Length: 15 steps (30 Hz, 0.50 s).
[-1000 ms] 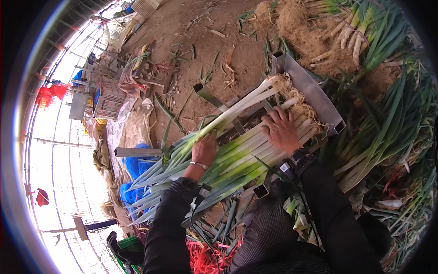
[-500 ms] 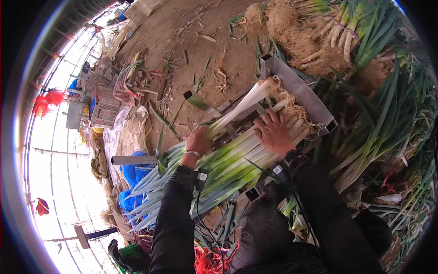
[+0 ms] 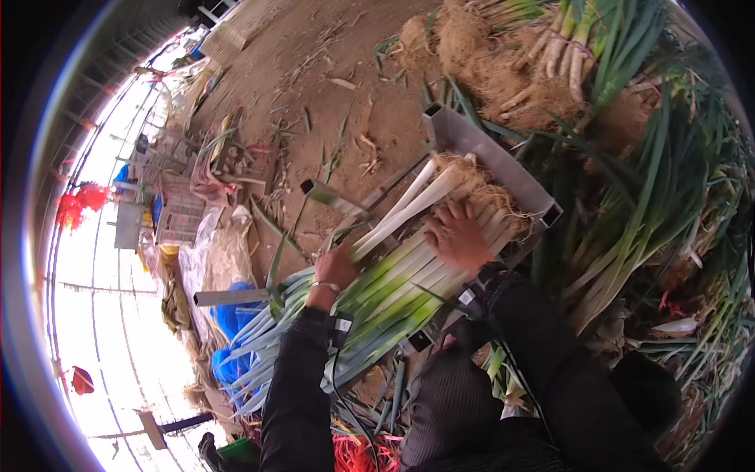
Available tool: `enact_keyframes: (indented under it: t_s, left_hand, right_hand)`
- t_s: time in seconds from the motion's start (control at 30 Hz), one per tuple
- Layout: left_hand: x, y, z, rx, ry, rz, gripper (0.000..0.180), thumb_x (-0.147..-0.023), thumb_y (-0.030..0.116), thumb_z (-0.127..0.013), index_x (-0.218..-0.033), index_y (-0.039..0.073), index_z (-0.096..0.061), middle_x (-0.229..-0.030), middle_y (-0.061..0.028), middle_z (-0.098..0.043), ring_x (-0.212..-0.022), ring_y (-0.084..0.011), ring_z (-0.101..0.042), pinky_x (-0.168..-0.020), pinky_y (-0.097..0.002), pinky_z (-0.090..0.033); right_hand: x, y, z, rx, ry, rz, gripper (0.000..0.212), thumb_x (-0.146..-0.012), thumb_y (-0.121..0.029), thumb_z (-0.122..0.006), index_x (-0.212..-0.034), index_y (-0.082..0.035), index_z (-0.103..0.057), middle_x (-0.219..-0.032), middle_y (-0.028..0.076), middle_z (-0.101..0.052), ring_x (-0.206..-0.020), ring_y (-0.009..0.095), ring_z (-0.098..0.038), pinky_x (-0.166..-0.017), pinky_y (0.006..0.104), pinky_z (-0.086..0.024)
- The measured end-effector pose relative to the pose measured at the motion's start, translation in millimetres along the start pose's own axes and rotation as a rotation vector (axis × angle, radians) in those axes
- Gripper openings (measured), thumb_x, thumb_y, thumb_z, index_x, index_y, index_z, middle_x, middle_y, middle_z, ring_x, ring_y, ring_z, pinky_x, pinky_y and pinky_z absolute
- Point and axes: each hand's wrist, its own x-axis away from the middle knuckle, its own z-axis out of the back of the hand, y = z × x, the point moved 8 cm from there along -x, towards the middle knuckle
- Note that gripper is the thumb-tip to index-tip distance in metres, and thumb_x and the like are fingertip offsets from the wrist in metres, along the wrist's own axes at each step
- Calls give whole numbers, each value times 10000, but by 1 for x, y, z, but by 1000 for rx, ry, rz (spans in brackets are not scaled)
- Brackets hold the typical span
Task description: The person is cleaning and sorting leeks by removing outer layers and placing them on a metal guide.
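Side by side across a metal frame (image 3: 494,161) lies a row of leeks (image 3: 409,287), white roots against the frame's upright plate and green leaves toward the left. My left hand (image 3: 336,266) is closed round the far leeks where white turns to green. Two white stalks (image 3: 417,206) run from it toward the plate, set slightly apart from the row. My right hand (image 3: 458,238) rests flat on the white ends near the roots, its fingers spread. Root tufts (image 3: 480,185) bunch just beyond it.
Tied leek bundles with earthy roots (image 3: 570,59) lie at the far right, above a big heap of loose leeks (image 3: 645,212). A metal bar (image 3: 232,297) sticks out left, beside blue plastic (image 3: 228,363). Red twine (image 3: 366,450) lies near my knee (image 3: 448,401). Crates (image 3: 177,208) stand far left.
The far white stalks have come nearer to the row, and a second one now shows beside the first. My left hand keeps its hold; the right still presses on the row. The whole view has shifted slightly.
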Motion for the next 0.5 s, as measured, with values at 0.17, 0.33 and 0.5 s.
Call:
enact_keyframes:
  t_s: [0.17,0.33,0.5]
  left_hand:
    - [30,0,30,93,205,-30,401,-710,278,-780,-1011,87,-596,-911,-162,-651,-844,-378,-631,-707,-493,-490]
    - [67,-35,111,182,526,-10,340,-812,158,-702,-1084,3,-569,-924,-176,-625,-789,-328,-603,-698,-435,-488]
    - [91,-114,193,479,645,255,557,-859,335,-711,-1164,-97,-535,-941,-193,-639,-816,-307,-619,-747,-421,-516]
  right_hand:
    - [2,-1,13,-24,98,45,311,-897,-343,-584,-1121,-131,-617,-1180,81,-566,-1272,298,-420,-1055,552,-293]
    - [2,2,3,-58,3,10,313,-898,-349,-595,-1133,-144,-580,-1213,78,-530,-1305,300,-383,-1075,535,-273]
    - [6,2,10,-21,130,23,322,-905,-380,-584,-1121,-141,-578,-1223,72,-524,-1324,293,-366,-1081,516,-271]
